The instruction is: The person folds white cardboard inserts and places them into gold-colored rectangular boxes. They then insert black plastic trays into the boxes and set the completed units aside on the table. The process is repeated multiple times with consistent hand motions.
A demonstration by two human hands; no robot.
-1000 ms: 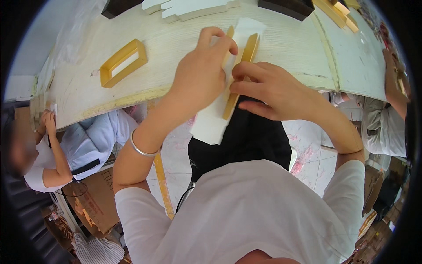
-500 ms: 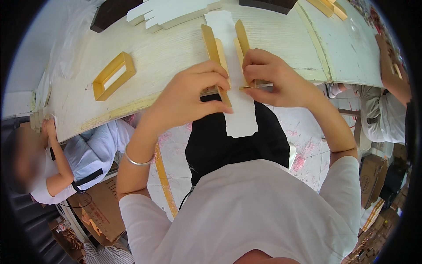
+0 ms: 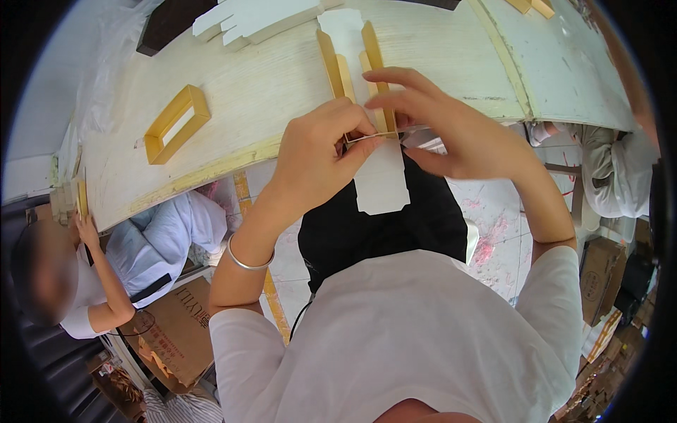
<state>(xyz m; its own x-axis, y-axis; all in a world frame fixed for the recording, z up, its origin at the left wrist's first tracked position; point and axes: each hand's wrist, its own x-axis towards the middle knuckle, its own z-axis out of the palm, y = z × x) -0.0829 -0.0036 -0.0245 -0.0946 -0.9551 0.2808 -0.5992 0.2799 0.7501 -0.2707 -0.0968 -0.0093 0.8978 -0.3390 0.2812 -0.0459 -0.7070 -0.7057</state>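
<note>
A partly folded cardboard box blank, white on its flat faces and gold on its raised side walls, stretches from the table over my lap. My left hand pinches the flaps folded across at its near end, thumb in front and fingers behind. Close by on the right, my right hand has its fingers spread, with the forefinger over the right gold wall. Whether its other fingertips touch that wall is hard to see. The white near panel lies flat beyond the thumb, toward my body.
A gold rectangular frame stands on the table at left. Farther back are stacked white blanks and a dark box. One co-worker sits at left holding a gold piece; another is at right. Cardboard cartons stand below.
My left hand has moved inward to pinch the end flaps, which now cross the blank. My right hand has let go of its flap and opened. The left co-worker's gold piece has come into view.
</note>
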